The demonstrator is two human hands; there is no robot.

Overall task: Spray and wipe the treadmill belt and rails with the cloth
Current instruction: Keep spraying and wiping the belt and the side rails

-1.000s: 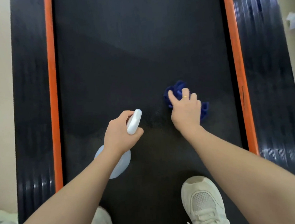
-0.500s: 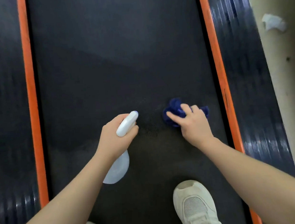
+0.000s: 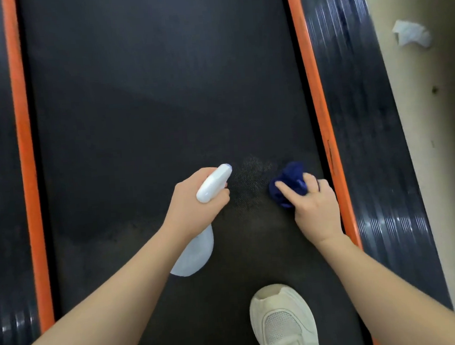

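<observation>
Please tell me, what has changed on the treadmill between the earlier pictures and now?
The right hand has slid the blue cloth sideways across the belt, from nearer the middle toward the right orange strip. A speckled wet patch now shows between the hands. The left hand still grips the spray bottle, nozzle pointing forward. The white shoe stays on the belt.

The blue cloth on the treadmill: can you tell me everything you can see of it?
The blue cloth is a dark blue piece of soft fabric, bunched into a crumpled wad rather than spread flat. It lies on the black treadmill belt, close to the orange strip along the belt's right edge. The right hand rests over its near side, with fingers pinching it and pressing it down, so part of it is hidden. A speckled damp-looking patch lies just to its left.
</observation>
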